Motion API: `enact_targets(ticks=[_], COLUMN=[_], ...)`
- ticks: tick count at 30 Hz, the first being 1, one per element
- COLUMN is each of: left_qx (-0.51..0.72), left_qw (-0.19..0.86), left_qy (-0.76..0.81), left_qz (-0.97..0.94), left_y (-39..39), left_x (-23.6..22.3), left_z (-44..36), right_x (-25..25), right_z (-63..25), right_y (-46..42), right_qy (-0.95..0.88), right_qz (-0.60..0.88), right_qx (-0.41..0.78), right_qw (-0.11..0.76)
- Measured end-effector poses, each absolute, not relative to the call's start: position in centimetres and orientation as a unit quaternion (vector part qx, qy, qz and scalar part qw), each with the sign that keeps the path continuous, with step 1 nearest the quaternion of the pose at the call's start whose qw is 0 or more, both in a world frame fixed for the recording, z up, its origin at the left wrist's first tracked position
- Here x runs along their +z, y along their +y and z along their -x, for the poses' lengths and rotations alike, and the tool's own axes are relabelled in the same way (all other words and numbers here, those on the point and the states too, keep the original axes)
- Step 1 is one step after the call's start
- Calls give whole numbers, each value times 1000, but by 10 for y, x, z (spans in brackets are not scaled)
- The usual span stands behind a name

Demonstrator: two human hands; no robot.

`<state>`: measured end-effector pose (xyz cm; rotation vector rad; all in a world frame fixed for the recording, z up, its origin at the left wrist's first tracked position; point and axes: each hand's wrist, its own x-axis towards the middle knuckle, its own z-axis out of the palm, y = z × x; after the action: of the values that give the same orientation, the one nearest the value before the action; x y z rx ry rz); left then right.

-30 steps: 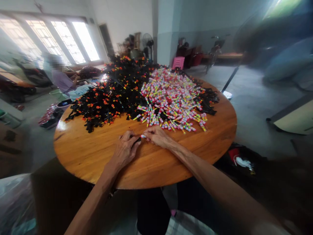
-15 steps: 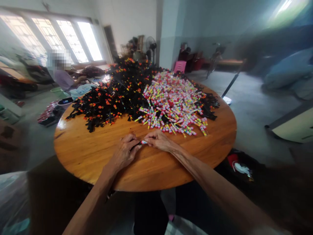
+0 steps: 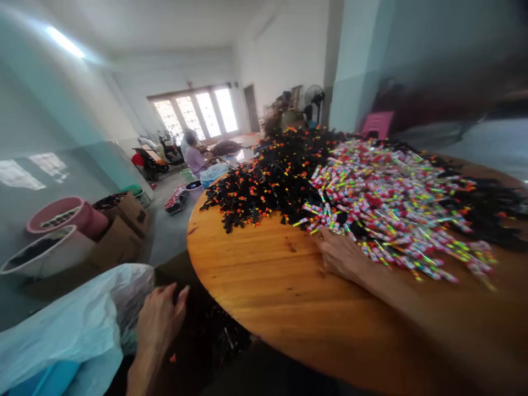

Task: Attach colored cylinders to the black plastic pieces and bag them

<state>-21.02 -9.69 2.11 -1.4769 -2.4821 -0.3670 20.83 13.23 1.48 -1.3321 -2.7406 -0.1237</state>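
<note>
My right hand (image 3: 340, 254) rests low over the wooden table (image 3: 264, 269), with its fingertips at the near edge of a heap of small tubes (image 3: 383, 192). The tubes are pink and white with yellow-green ends. Thumb and forefinger look apart, though the other fingers are partly hidden. Beyond the table's left edge, my left hand (image 3: 160, 313) hangs in the air beside a clear plastic bag (image 3: 86, 313). Its thumb stands away from the fingers, and nothing plainly shows in it. Left of the tubes lies a heap of black pieces (image 3: 276, 179) with orange and yellow tips.
Cardboard boxes (image 3: 119, 242), a pink tub (image 3: 86, 217) and a white tub (image 3: 61, 250) stand on the left. Another person (image 3: 194, 154) sits farther back near the windows. A pink stool (image 3: 377, 125) and a fan (image 3: 315, 99) are behind the table.
My view has swung left. The hands were together over the table on a small piece; now they are apart, the left off the table's edge, the right at the tubes.
</note>
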Motion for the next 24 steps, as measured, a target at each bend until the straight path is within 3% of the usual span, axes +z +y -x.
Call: enact_targets(ticks=[2,7,11,14,20,24], left_qx=[-145,-96,-66,-49,-32,-140], left_qw=[149,102,83,90,123,103], left_qy=[-826,-739,-673,-636,-594,-576], left_qz=[524,659,732,765,794,799], left_y=[-57,59,98,104,108,96], left_x=[23,37,49,60,64,29], left_z=[214,204,205,211,192,124], right_x=[15,30,32,15,-7,-3], right_z=[-206,-203,-205,-204,-197,-196], right_y=[138,141,119,101,92,97], right_qy=[-898,-919,-940,-953,-906,-838], right_qz=[432,373,306,264,336,363], right_qx=[-73,-129,-139,-93,63,240], right_qw=[27,-12,62,118,249,329])
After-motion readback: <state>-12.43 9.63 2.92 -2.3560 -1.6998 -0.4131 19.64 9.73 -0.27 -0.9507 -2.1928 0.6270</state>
